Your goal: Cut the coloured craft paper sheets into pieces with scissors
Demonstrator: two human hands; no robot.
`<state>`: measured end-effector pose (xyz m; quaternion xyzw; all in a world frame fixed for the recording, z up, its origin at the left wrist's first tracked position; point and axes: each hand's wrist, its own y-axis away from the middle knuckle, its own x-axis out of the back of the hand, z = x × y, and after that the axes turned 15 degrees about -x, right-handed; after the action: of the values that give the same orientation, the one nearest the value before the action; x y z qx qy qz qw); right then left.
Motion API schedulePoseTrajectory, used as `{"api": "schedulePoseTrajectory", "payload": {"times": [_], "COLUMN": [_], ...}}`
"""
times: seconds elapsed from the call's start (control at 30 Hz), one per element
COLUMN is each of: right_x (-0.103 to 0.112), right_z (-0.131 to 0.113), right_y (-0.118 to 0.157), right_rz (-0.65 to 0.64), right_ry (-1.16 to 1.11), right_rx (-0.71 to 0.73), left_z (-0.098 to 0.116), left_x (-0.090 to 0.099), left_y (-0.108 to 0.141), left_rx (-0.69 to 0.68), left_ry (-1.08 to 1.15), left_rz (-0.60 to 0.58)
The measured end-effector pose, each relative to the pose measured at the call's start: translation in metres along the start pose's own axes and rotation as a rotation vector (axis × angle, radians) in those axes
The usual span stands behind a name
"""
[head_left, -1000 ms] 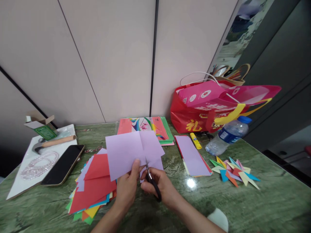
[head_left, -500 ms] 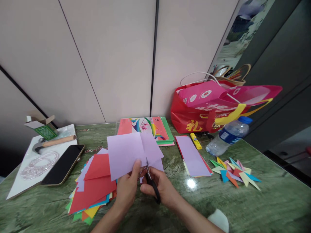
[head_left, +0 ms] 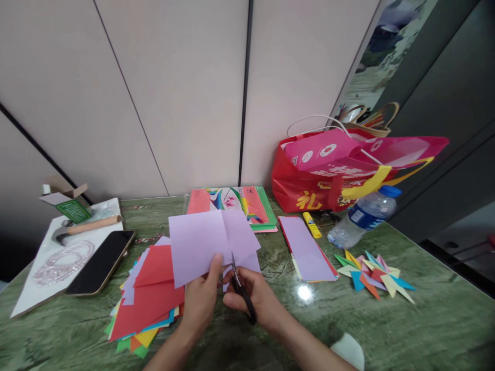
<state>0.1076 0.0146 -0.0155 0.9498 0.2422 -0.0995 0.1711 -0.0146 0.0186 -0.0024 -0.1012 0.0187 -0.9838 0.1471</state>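
A sheet of purple paper (head_left: 198,245) is raised over the table, gripped near its lower right by my left hand (head_left: 207,288), thumb on top. My right hand (head_left: 251,293) is closed on black-handled scissors (head_left: 243,299), whose blades point up and meet the paper beside my left thumb. To the right of the blades, another part of the purple paper spreads out; whether it is joined to the left part cannot be made out. Left of my hands lies a loose stack of coloured paper (head_left: 152,304), red and purple on top.
Behind the paper lies a colourful pad (head_left: 257,206). Rightward are purple strips (head_left: 305,250), a glue stick (head_left: 312,225), a bottle (head_left: 363,219), a red bag (head_left: 292,180) and folded paper points (head_left: 373,273). At left are a phone (head_left: 101,263), a hammer (head_left: 93,225) and beads (head_left: 64,263).
My left hand and the left part of the purple paper have shifted slightly left. My right hand and the scissors have barely moved.
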Motion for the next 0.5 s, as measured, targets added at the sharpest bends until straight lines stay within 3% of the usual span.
{"api": "schedulePoseTrajectory", "payload": {"times": [0.23,0.5], "right_x": [0.0012,0.0017], "right_z": [0.0028,0.0066], "right_y": [-0.0010,-0.0020], "right_rz": [-0.020,0.025], "right_ry": [-0.010,-0.007], "right_rx": [0.020,0.027], "left_z": [0.0109,0.0042], "left_x": [0.0004,-0.0011], "left_y": [0.0020,0.0020], "left_rx": [0.019,-0.001], "left_ry": [-0.078,-0.016], "left_rz": [-0.031,0.026]}}
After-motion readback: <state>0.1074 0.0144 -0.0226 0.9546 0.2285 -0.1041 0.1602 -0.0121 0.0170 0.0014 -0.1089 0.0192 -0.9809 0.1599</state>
